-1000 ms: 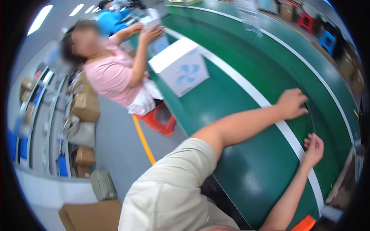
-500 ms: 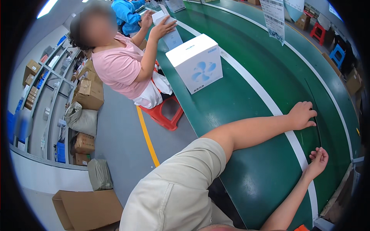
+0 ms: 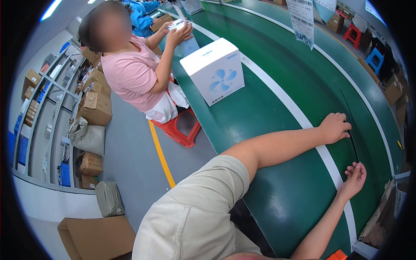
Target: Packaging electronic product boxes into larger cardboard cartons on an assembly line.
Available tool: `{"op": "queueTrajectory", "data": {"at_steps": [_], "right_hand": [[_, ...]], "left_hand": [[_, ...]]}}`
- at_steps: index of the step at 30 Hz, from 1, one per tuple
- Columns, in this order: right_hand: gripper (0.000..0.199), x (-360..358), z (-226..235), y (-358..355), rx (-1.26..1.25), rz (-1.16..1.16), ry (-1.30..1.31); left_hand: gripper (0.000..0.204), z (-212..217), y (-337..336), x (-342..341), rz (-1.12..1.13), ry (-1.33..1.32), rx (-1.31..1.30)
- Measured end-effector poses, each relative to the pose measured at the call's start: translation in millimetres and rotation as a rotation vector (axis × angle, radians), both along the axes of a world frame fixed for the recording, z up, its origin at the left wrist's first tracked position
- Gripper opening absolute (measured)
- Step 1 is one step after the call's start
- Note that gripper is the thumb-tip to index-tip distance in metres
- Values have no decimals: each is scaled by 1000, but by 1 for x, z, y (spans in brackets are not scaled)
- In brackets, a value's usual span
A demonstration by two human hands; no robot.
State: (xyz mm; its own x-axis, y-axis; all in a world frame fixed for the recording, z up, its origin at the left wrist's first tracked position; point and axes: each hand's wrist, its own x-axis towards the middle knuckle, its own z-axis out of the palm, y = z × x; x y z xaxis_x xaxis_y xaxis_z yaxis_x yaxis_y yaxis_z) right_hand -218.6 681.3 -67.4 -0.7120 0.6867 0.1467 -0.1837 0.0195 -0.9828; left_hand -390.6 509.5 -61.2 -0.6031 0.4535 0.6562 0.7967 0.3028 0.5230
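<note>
My left hand (image 3: 334, 127) rests palm down on the green conveyor belt (image 3: 277, 73), its fingertips at a thin dark seam (image 3: 353, 138) across the belt. My right hand (image 3: 354, 180) lies on the belt just below that seam, palm turned up, fingers curled and apart, holding nothing. A white box with a blue fan picture (image 3: 214, 71) stands on the belt further up. A person in a pink shirt (image 3: 134, 73) sits on a red stool (image 3: 177, 130) beside the belt, holding a small white item.
Cardboard boxes (image 3: 93, 106) and grey sacks (image 3: 86, 136) are stacked along metal shelving at the left. A yellow line (image 3: 160, 151) marks the grey floor. Paper sheets (image 3: 301, 19) hang above the belt. Red and blue stools (image 3: 375, 58) stand beyond it.
The view has shifted, bringing the seated person and the white box closer into frame. My hands stay at the dark seam, the left one slid slightly along the belt.
</note>
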Motion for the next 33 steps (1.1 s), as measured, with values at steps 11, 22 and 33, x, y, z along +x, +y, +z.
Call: {"op": "queueTrajectory", "data": {"at_steps": [11, 22, 33], "right_hand": [[25, 1, 3, -6, 4, -11, 8], [29, -5, -3, -7, 8, -1, -36], [31, -9, 4, -21, 59, 10, -112]], "left_hand": [[25, -5, 0, -2, 0, 12, 10], [22, -11, 0, -7, -4, -8, 8], [18, -4, -3, -8, 29, 59, 108]]}}
